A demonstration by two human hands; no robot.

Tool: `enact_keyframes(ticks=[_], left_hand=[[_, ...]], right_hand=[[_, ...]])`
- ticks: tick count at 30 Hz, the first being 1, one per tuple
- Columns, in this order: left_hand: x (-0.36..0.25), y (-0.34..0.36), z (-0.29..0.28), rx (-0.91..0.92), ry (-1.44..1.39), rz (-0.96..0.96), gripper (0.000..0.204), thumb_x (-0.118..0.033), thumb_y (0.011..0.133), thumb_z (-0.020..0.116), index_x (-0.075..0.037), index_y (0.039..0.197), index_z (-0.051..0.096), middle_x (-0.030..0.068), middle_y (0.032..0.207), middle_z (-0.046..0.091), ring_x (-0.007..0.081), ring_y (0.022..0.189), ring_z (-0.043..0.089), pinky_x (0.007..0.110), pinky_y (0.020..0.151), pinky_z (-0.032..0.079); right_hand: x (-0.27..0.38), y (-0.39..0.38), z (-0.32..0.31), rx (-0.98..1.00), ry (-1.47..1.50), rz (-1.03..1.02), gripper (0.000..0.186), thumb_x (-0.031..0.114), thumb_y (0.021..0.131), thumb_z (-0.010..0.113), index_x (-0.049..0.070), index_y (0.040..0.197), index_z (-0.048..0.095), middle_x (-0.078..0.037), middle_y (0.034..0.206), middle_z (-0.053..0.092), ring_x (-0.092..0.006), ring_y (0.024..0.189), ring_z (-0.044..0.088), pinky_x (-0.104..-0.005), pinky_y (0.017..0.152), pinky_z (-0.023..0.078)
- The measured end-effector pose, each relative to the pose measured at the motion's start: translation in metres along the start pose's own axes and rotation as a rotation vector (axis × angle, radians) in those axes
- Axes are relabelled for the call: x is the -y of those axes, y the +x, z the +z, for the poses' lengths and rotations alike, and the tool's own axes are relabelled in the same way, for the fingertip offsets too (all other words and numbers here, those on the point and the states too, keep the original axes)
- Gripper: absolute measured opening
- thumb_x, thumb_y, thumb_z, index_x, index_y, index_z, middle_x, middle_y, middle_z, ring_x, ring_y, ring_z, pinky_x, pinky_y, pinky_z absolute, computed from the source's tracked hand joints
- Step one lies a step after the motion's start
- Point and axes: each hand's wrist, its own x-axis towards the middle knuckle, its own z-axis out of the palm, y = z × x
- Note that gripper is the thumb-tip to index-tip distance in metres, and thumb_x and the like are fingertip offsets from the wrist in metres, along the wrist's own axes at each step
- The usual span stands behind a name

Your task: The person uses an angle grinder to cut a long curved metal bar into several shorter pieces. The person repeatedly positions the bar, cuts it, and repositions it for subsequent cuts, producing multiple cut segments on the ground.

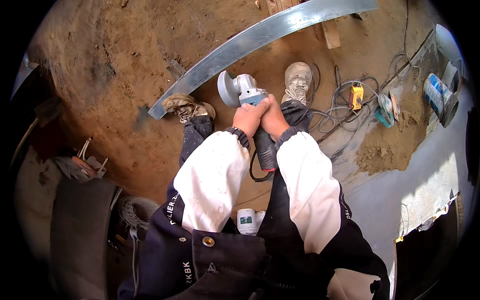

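Note:
Both my hands are wrapped round an angle grinder (263,145) in the middle of the head view. My left hand (247,119) grips it just behind the grey gear head, and my right hand (274,119) closes on the body from the other side. The grinder's pale disc or guard (228,90) points up and left, toward a long shiny metal channel (250,47). That channel slants across the ground in front of my shoes, and the grinder is nearer to me than it. A black cord curls from the grinder's rear end. My fingertips are partly hidden.
Right of my shoe (298,80) lies a tangle of grey cable (340,107) with a yellow box (356,96). Beyond are a sand heap (395,145) and a blue-white bag (440,97). A wire coil (137,212) sits lower left. A white bottle (247,221) stands between my legs.

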Motion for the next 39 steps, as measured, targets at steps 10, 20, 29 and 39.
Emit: enact_keyframes(ticks=[10,20,29,39], left_hand=[[0.013,0.084,0.0,-0.29,-0.047,0.026,0.064,-0.041,0.08,0.082,0.013,0.107,0.062,0.0168,0.106,0.071,0.0208,0.095,0.069,0.035,0.085,0.055],[0.003,0.098,0.003,-0.334,0.058,0.019,0.054,-0.032,0.071,0.076,0.015,0.097,0.069,0.0209,0.099,0.073,0.0235,0.088,0.072,0.037,0.079,0.058],[-0.014,0.091,0.002,-0.268,-0.042,0.022,0.036,-0.025,0.074,0.075,0.008,0.088,0.068,0.01,0.086,0.07,0.0169,0.077,0.067,0.034,0.071,0.055],[-0.019,0.092,-0.001,-0.218,-0.147,0.018,0.028,-0.021,0.076,0.075,0.004,0.085,0.064,0.0023,0.077,0.064,0.0116,0.07,0.06,0.031,0.066,0.051]], right_hand=[[-0.032,0.081,-0.007,0.061,-0.012,0.02,0.055,0.033,0.088,0.082,-0.001,0.115,0.047,-0.017,0.109,0.065,-0.022,0.096,0.065,-0.0392,0.081,0.056],[-0.02,0.089,-0.011,0.043,-0.059,0.021,0.067,0.038,0.084,0.085,-0.002,0.123,0.048,-0.019,0.114,0.065,-0.0253,0.101,0.066,-0.0394,0.086,0.055],[-0.008,0.091,-0.006,0.036,-0.071,0.036,0.068,0.036,0.083,0.086,-0.003,0.123,0.048,-0.019,0.114,0.065,-0.0254,0.102,0.067,-0.0401,0.085,0.056],[-0.004,0.097,-0.006,0.027,-0.179,-0.034,0.064,0.036,0.084,0.084,-0.004,0.12,0.05,-0.023,0.114,0.066,-0.0292,0.101,0.069,-0.0418,0.084,0.056]])
